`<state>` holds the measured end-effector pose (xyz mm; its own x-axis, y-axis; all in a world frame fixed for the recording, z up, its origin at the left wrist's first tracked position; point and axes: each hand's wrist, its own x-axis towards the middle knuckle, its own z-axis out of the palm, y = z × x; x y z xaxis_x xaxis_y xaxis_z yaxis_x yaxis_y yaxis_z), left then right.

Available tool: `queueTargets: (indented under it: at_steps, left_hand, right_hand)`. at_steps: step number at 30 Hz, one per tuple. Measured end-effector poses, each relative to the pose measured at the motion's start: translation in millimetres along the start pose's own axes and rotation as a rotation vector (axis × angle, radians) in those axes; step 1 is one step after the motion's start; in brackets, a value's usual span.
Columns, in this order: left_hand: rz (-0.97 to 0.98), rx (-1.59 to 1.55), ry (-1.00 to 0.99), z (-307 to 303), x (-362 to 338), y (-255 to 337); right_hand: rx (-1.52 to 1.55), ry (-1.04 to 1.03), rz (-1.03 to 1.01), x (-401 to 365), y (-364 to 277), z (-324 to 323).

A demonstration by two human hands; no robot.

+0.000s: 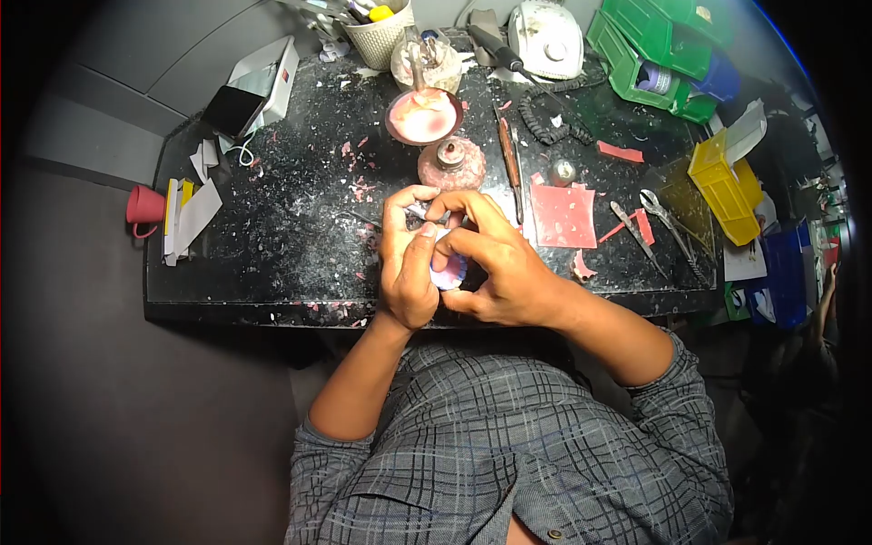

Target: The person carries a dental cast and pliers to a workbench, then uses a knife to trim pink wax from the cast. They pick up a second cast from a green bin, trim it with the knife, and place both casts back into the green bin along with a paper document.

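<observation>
Close to the desk's front edge, my left hand [406,268] and my right hand [498,259] are both closed around a small dental cast [449,273]. Its visible part is pink inside with a whitish-blue rim; my fingers cover the rest. My left thumb presses on it from the left, and my right fingers curl over it from the other side. Just beyond my fingertips stands a wax-crusted spirit burner [452,169]. Behind that is a long-handled pan [423,118] of melted pink wax.
Right of my hands lie a pink wax sheet [563,216], a wooden-handled wax knife [509,150], a knife [636,232] and pliers [668,227]. Green bins [649,45] and a yellow bin [722,191] stand farther right. A red mug [145,207] is at the far left.
</observation>
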<state>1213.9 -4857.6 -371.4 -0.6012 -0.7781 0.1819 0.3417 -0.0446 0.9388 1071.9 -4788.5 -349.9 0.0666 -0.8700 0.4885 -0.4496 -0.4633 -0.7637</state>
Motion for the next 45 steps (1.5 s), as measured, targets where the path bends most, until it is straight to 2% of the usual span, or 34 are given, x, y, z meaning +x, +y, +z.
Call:
queueTargets:
  at_steps: [6, 8, 12, 14, 18, 20, 21, 26, 29, 39, 45]
  left_hand:
    - [0.03, 0.143, -0.047, -2.3, -0.1, 0.1]
    - [0.098, 0.272, -0.059, -4.0, 1.8, -1.9]
    - [0.051, 0.205, -0.074, -4.2, 1.2, 0.1]
    - [0.11, 0.309, -0.095, -4.4, 0.8, 0.9]
    - [0.1, 0.293, -0.077, -4.8, 0.0, 1.1]
    - [0.145, 0.5, -0.118, -8.2, -1.0, 0.6]
    - [0.145, 0.5, -0.118, -7.9, -0.7, 1.0]
    - [0.01, 0.247, -0.065, -1.6, 1.4, 4.0]
    - [-0.029, 0.231, -0.068, -1.1, 1.3, 5.9]
    - [-0.05, 0.145, -0.086, -1.3, 4.1, 8.7]
    - [-0.111, -0.028, -0.063, -2.9, 5.6, 1.6]
  right_hand:
    - [0.028, -0.046, 0.041, -0.8, 0.9, -0.1]
    - [0.029, -0.055, 0.045, -0.7, 3.2, 0.8]
    - [0.033, -0.053, 0.036, -0.9, 3.3, 1.4]
    - [0.032, -0.059, 0.051, -1.9, 2.5, 1.8]
    - [0.028, -0.053, 0.027, -0.9, 4.0, 2.2]
    - [0.032, -0.043, 0.014, -0.2, 4.4, 2.2]
    - [0.035, -0.053, 0.023, 0.5, 4.3, 1.5]
    - [0.05, -0.077, 0.056, 0.6, 2.4, -0.6]
    - [0.06, -0.085, 0.07, 1.5, 1.8, -1.7]
    - [0.115, -0.118, 0.13, 0.2, -3.1, -2.4]
    - [0.111, -0.102, 0.149, 1.2, -0.1, -3.9]
